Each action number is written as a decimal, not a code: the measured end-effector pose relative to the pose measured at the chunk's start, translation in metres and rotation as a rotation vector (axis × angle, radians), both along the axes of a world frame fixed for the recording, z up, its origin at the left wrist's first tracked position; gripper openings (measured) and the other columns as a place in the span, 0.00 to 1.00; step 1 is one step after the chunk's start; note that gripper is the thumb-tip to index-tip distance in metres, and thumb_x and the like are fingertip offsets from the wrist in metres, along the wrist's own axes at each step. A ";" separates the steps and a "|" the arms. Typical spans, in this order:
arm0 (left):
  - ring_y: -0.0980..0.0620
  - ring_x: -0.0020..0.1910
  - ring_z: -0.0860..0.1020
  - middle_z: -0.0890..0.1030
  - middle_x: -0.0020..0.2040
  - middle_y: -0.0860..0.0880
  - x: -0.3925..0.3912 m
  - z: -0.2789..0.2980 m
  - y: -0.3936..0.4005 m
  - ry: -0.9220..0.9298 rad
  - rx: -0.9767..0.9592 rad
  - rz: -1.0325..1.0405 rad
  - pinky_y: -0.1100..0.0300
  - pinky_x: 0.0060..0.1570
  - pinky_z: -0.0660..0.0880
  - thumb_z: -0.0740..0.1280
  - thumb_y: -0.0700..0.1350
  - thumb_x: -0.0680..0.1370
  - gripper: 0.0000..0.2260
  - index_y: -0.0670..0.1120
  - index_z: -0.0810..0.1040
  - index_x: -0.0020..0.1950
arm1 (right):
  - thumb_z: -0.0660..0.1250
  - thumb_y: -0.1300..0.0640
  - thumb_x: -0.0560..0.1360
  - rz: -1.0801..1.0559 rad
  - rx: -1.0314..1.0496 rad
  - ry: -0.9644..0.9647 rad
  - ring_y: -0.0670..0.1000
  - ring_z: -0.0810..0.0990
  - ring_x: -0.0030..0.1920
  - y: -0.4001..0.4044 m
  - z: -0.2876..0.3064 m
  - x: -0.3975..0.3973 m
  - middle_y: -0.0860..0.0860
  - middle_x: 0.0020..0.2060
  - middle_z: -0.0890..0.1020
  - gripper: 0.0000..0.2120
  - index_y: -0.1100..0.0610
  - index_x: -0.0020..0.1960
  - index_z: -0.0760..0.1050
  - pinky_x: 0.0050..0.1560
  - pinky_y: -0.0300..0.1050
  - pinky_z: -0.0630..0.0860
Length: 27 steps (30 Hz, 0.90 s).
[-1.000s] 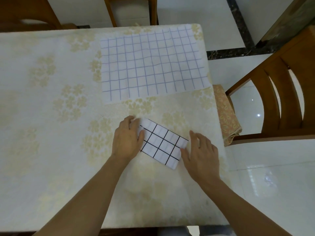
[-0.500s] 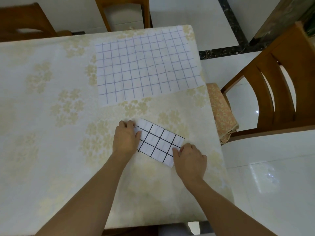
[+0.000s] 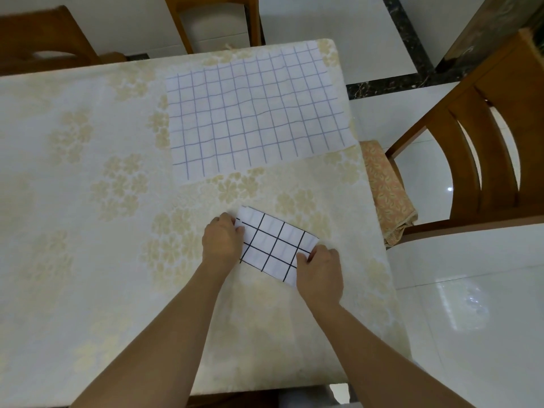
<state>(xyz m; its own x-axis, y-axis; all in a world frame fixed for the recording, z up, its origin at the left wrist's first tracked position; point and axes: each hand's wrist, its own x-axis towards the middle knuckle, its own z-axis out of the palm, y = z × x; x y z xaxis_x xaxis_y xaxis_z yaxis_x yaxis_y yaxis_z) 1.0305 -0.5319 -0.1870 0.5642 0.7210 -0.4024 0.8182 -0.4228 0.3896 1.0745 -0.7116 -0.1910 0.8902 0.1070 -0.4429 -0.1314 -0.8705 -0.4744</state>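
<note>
A small folded white cloth with a black grid [image 3: 272, 245] lies on the table near its right front part. My left hand [image 3: 221, 241] holds its left end with curled fingers. At the cloth's right end, my right hand [image 3: 319, 267] grips the near corner, fingers curled round the edge. A larger white cloth with a thin blue grid [image 3: 253, 113] lies spread flat at the back of the table, apart from both hands.
The table [image 3: 88, 201] wears a cream tablecloth with pale gold flowers. Wooden chairs stand at the right [image 3: 482, 154] and behind the table [image 3: 212, 22]. A patterned orange cushion [image 3: 385, 189] lies on the right chair's seat. White tiled floor lies to the right.
My right hand went from lying flat beside the small cloth to curling round its right end. The left hand's fingers curled on the left end. The camera shifted slightly.
</note>
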 end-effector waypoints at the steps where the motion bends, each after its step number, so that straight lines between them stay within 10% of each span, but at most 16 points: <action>1: 0.42 0.53 0.75 0.77 0.54 0.41 0.000 0.000 0.001 -0.005 -0.021 0.006 0.53 0.51 0.72 0.63 0.44 0.81 0.11 0.38 0.75 0.58 | 0.64 0.52 0.80 -0.017 0.031 -0.005 0.55 0.75 0.42 0.000 0.001 0.002 0.55 0.50 0.74 0.12 0.61 0.50 0.74 0.41 0.47 0.69; 11: 0.51 0.42 0.74 0.76 0.43 0.51 -0.016 0.018 -0.013 -0.266 -0.300 0.295 0.60 0.38 0.69 0.64 0.43 0.80 0.04 0.44 0.73 0.47 | 0.67 0.55 0.79 -0.109 0.355 0.098 0.44 0.75 0.37 -0.004 0.018 0.040 0.48 0.38 0.77 0.06 0.57 0.50 0.73 0.34 0.37 0.68; 17: 0.48 0.51 0.82 0.83 0.53 0.48 -0.026 0.041 -0.028 -0.567 -0.646 0.669 0.50 0.54 0.80 0.69 0.41 0.78 0.08 0.48 0.76 0.56 | 0.74 0.55 0.74 -0.147 0.592 0.194 0.50 0.82 0.47 -0.010 0.038 0.069 0.51 0.46 0.82 0.17 0.52 0.61 0.75 0.48 0.45 0.77; 21: 0.44 0.54 0.83 0.85 0.55 0.43 -0.029 0.065 -0.040 -0.687 -0.831 0.694 0.47 0.56 0.80 0.66 0.39 0.80 0.10 0.41 0.80 0.61 | 0.74 0.59 0.74 -0.042 0.661 0.251 0.52 0.84 0.45 -0.017 0.063 0.083 0.49 0.40 0.83 0.05 0.51 0.49 0.82 0.47 0.47 0.79; 27: 0.47 0.49 0.83 0.85 0.49 0.46 -0.023 0.086 -0.064 -0.726 -0.645 0.552 0.52 0.50 0.78 0.60 0.49 0.84 0.12 0.45 0.81 0.52 | 0.70 0.52 0.76 -0.027 0.700 0.264 0.61 0.82 0.51 -0.030 0.085 0.090 0.59 0.48 0.83 0.03 0.50 0.48 0.81 0.53 0.60 0.80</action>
<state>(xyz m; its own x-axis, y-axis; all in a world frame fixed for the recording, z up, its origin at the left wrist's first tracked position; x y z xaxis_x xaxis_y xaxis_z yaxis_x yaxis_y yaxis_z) 1.0074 -0.5964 -0.1006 0.4840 0.7202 -0.4970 0.3207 0.3825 0.8665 1.1646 -0.7413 -0.1062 0.7702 0.4217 -0.4785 -0.3347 -0.3713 -0.8661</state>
